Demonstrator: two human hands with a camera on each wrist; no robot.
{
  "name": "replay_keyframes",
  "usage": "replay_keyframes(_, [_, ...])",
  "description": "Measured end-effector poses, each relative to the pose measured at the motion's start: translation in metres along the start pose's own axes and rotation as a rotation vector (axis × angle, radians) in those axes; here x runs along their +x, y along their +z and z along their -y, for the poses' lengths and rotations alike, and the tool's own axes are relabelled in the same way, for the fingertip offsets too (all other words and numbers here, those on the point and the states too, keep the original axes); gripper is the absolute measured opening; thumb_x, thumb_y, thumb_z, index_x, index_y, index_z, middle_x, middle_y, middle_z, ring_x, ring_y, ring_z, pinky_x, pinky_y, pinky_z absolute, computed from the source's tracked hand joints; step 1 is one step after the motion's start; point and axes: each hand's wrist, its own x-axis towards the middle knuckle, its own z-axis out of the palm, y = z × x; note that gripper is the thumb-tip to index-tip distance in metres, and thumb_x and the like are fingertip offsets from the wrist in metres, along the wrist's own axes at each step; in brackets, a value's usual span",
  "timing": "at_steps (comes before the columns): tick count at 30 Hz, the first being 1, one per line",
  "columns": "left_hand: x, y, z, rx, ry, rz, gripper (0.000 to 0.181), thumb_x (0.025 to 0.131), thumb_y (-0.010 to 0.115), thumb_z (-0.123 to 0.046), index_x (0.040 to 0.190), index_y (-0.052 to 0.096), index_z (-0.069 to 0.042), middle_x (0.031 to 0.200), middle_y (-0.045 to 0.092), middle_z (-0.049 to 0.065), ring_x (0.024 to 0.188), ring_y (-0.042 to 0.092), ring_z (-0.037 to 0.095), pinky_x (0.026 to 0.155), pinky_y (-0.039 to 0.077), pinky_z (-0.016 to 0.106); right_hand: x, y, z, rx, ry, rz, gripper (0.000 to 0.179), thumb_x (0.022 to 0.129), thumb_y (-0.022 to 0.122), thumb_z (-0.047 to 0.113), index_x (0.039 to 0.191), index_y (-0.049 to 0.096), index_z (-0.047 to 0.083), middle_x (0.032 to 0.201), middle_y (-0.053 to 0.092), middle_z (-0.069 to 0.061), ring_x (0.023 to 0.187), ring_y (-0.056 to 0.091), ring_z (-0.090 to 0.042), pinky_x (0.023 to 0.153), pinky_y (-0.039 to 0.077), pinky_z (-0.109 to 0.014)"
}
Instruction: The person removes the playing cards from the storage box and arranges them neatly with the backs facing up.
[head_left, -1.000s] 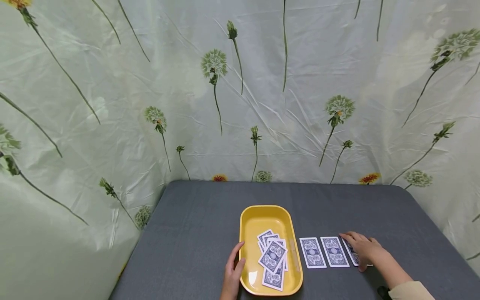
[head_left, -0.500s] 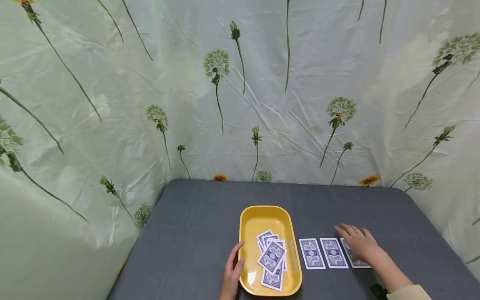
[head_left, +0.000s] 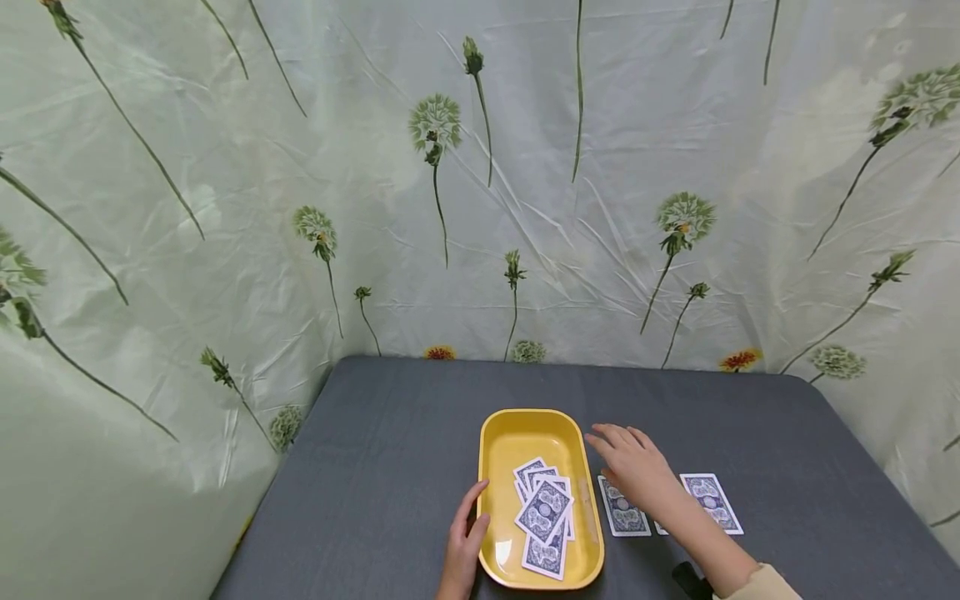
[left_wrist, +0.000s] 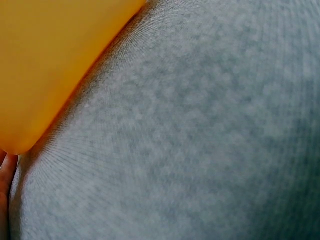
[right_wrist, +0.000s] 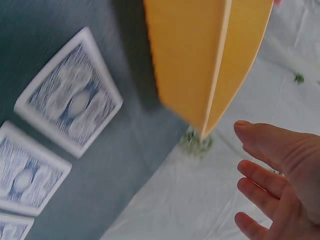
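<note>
A yellow tray (head_left: 534, 429) holds several playing cards (head_left: 545, 512), blue backs up in a loose pile. My left hand (head_left: 461, 546) touches the tray's left rim with fingertips and thumb; in the left wrist view, fingers (left_wrist: 7, 175) show beside the tray's wall (left_wrist: 50, 65). My right hand (head_left: 636, 468) hangs over the table just right of the tray, fingers spread and holding nothing. Face-down cards lie in a row there: the nearest card (head_left: 626, 515) is partly under the hand, the middle one mostly hidden by the forearm, the far-right card (head_left: 712, 502) in plain view.
The dark grey cloth-covered table (head_left: 405, 433) ends at the back against a pale hanging cloth (head_left: 360, 167) printed with dandelions. A black wrist strap or device (head_left: 692, 581) shows under the right forearm.
My right hand has lifted off the far-right card and moved left toward the tray, uncovering that card and covering the middle one. The left hand stays at the tray.
</note>
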Motion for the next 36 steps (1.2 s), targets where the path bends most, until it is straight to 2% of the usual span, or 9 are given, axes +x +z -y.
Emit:
replay_keyframes(6, [0.001,0.000,0.002,-0.014,0.026,-0.009,0.040,0.089,0.051,-0.013,0.129,0.049,-0.012,0.138,0.042,0.012,0.116,0.041,-0.004,0.093,0.032,0.009,0.009,0.006,0.026,0.067,-0.057,0.057,0.048,0.070,0.076,0.014,0.115,0.060,0.007,0.118,0.058,-0.010,0.109,0.054,-0.026,0.096,0.041,-0.041])
replay_keyframes(10, [0.001,0.000,0.001,-0.016,0.013,-0.003,0.039,0.090,0.051,-0.016,0.129,0.049,-0.013,0.139,0.041,0.012,0.115,0.041,-0.004,0.092,0.033,0.009,0.012,0.013,0.040,0.137,-0.070,0.104,0.050,0.071,0.075,0.017,0.117,0.059,0.006,0.120,0.057,-0.012,0.110,0.053,-0.028,0.095,0.042,-0.042])
replay_keyframes(15, [0.002,-0.001,-0.001,-0.003,0.013,0.002,0.039,0.091,0.050,-0.018,0.130,0.048,-0.015,0.139,0.041,0.011,0.119,0.041,0.005,0.092,0.034,0.010,0.015,0.025,0.057,0.243,-0.058,0.170,0.057,0.073,0.074,0.024,0.123,0.054,0.004,0.123,0.055,-0.015,0.111,0.053,-0.032,0.092,0.044,-0.044])
replay_keyframes(18, [0.002,-0.001,-0.002,-0.007,0.005,0.011,0.040,0.091,0.050,-0.018,0.131,0.047,-0.015,0.140,0.040,0.011,0.121,0.041,0.010,0.092,0.034,0.011,0.015,0.034,0.065,0.306,-0.041,0.252,0.067,0.071,0.075,0.031,0.126,0.050,0.004,0.127,0.051,-0.018,0.113,0.051,-0.035,0.093,0.042,-0.048])
replay_keyframes(23, [0.003,-0.002,-0.003,-0.003,-0.010,0.023,0.040,0.092,0.049,-0.020,0.131,0.046,-0.015,0.141,0.039,0.010,0.127,0.036,0.022,0.093,0.033,0.011,0.011,0.051,0.074,0.343,-0.005,0.347,0.084,0.062,0.077,0.045,0.130,0.047,0.007,0.136,0.041,-0.022,0.120,0.045,-0.040,0.091,0.034,-0.064])
replay_keyframes(27, [0.003,-0.001,-0.003,0.006,-0.025,0.026,0.040,0.092,0.049,-0.022,0.131,0.046,-0.016,0.142,0.038,0.010,0.130,0.033,0.026,0.092,0.033,0.010,0.006,0.061,0.078,0.328,-0.001,0.387,0.093,0.058,0.076,0.054,0.132,0.045,0.008,0.139,0.038,-0.022,0.123,0.041,-0.041,0.092,0.035,-0.061])
replay_keyframes(29, [0.002,-0.001,-0.003,0.009,-0.026,0.024,0.040,0.091,0.049,-0.022,0.131,0.046,-0.017,0.141,0.039,0.009,0.129,0.035,0.023,0.092,0.033,0.011,0.004,0.064,0.080,0.321,-0.001,0.418,0.095,0.058,0.074,0.056,0.134,0.043,0.009,0.139,0.038,-0.022,0.124,0.039,-0.041,0.092,0.037,-0.059])
replay_keyframes(32, [0.001,-0.001,-0.002,0.017,-0.016,0.017,0.040,0.091,0.050,-0.020,0.131,0.047,-0.016,0.141,0.040,0.009,0.125,0.037,0.010,0.094,0.031,0.010,0.003,0.066,0.082,0.319,0.003,0.449,0.096,0.059,0.074,0.056,0.135,0.041,0.009,0.140,0.037,-0.021,0.125,0.038,-0.040,0.092,0.038,-0.057])
replay_keyframes(36, [0.000,-0.001,-0.003,0.019,-0.018,0.010,0.039,0.091,0.050,-0.021,0.130,0.047,-0.018,0.141,0.040,0.008,0.119,0.037,-0.005,0.094,0.031,0.010,0.003,0.063,0.083,0.315,0.002,0.430,0.093,0.059,0.074,0.054,0.134,0.043,0.008,0.139,0.038,-0.020,0.124,0.039,-0.039,0.091,0.039,-0.057])
